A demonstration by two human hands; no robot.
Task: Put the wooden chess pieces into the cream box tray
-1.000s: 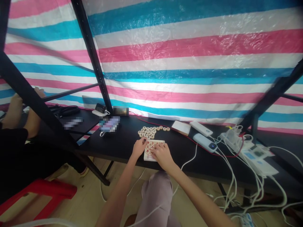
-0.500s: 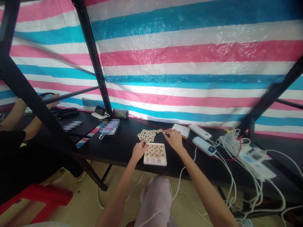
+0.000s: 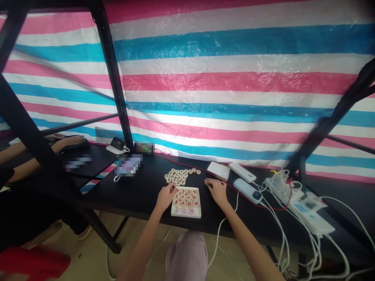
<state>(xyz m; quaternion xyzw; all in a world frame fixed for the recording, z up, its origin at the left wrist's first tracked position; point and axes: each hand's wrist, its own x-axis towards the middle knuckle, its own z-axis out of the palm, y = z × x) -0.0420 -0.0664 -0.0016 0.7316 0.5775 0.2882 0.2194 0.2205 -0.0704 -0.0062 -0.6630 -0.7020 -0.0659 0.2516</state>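
A shallow white square box (image 3: 186, 212) lies on the black table, holding rows of round xiangqi pieces with red characters. My left hand (image 3: 165, 196) is at its upper left corner, with thumb and fingertips closed on the rim. Right of the box, my right hand (image 3: 217, 189) is low over the table, its fingertips closed on a small round xiangqi piece (image 3: 206, 181), mostly covered. Beyond the box sits a cluster of xiangqi pieces with dark characters (image 3: 176, 176). A single loose piece (image 3: 198, 172) lies at the right end of that group.
A flat white box lid-like tray (image 3: 218, 170), white power banks (image 3: 247, 190) and tangled cables around a power strip (image 3: 313, 214) occupy the right side. A phone on a stand (image 3: 117, 144) is at the back left. Another person's hands (image 3: 70, 142) work farther left.
My right hand has come back from the end of the piece row toward the box, with a piece at its fingertips. My left hand stays at the box corner. The camera view has shifted.
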